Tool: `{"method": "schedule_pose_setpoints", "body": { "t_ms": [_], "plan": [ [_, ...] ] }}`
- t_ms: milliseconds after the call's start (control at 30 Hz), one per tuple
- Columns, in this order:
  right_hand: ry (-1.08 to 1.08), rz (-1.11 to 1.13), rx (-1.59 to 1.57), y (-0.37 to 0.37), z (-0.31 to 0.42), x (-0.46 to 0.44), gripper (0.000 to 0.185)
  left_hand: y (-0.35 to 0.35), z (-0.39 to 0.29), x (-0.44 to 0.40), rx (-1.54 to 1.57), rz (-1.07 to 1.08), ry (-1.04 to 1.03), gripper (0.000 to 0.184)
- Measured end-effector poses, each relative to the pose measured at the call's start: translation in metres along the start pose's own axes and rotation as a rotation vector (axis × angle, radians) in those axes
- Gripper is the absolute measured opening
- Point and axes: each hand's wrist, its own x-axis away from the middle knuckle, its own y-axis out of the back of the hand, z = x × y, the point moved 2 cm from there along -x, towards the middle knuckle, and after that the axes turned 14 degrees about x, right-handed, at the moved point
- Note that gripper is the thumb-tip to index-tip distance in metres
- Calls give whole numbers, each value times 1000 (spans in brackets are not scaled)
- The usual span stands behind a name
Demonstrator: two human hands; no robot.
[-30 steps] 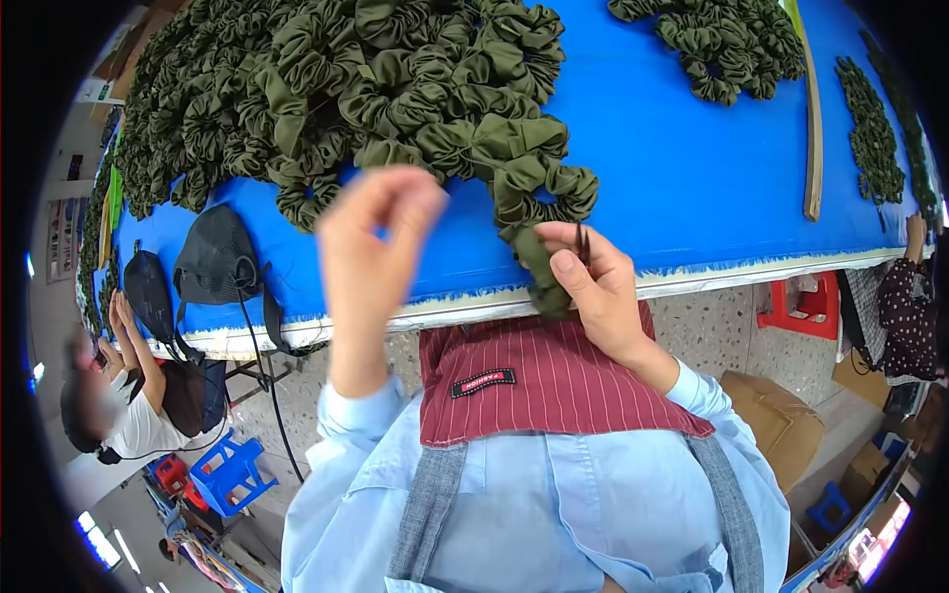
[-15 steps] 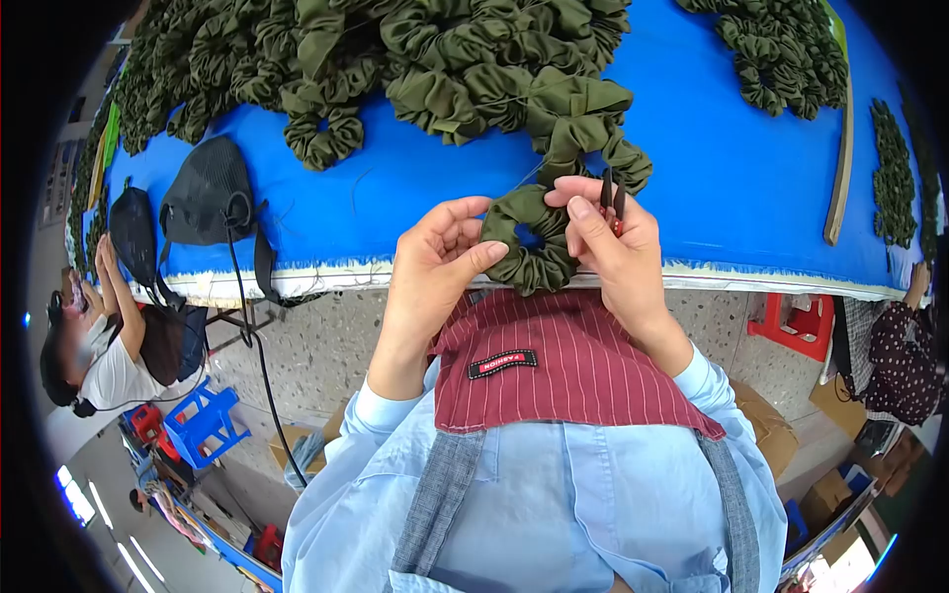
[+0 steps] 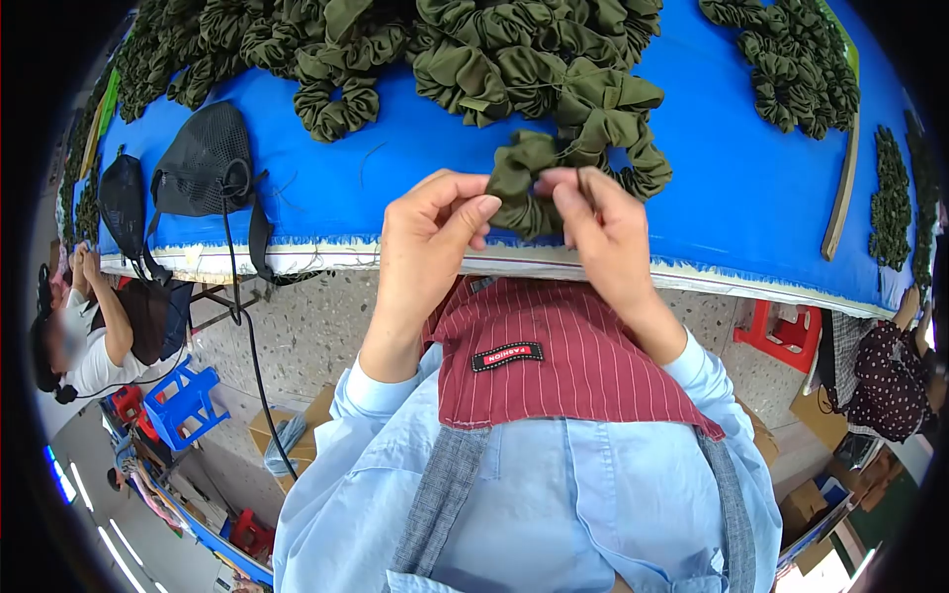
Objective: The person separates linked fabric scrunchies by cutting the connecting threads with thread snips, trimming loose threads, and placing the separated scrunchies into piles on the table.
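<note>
We are holding one green scrunchie (image 3: 521, 188) up near the front edge of the blue desk (image 3: 727, 222). Our left hand (image 3: 425, 252) is pinching its left side, finger and thumb clamped on the cloth. Our right hand (image 3: 613, 237) is reaching its right side, but its fingertips are blurring, so we cannot tell if that grip is shut. The scrunchie is looking light, soft and stretchy, maybe a bit slippery, and not likely to break; its puffy outer edge is seeming best for pinching. Just past the scrunchie, a big heap of green scrunchies (image 3: 465, 69) is lying. Left of it, a black mesh bag (image 3: 203, 163) is sitting; far right of it, a wooden stick (image 3: 843, 193) is resting.
</note>
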Motion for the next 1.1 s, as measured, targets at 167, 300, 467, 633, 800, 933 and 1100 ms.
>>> {"method": "schedule_pose_setpoints", "body": {
  "t_ms": [167, 300, 467, 633, 800, 933, 1100],
  "plan": [
    [-127, -22, -293, 5, 4, -10, 16, -3, -10, -2, -70, -27, -56, 9],
    [-79, 1, -262, 4, 1, 0, 20, 4, -10, 9, -419, -24, -37, 7],
    [-37, 51, -107, 5, 6, 5, 23, 10, 0, 13, -76, -15, -20, 7],
    [252, -7, 156, 8, 23, 10, 24, 7, 0, 17, 252, 16, 98, 10],
    [392, -53, 377, 5, 29, 17, 32, 6, 5, 20, 402, 5, 93, 12],
    [473, -115, 619, 5, 41, 17, 35, 2, 1, 23, 360, 4, 53, 10],
    [576, -208, 799, 1, 41, 15, 36, -2, -2, 24, 275, 24, 20, 8]
  ]
}}
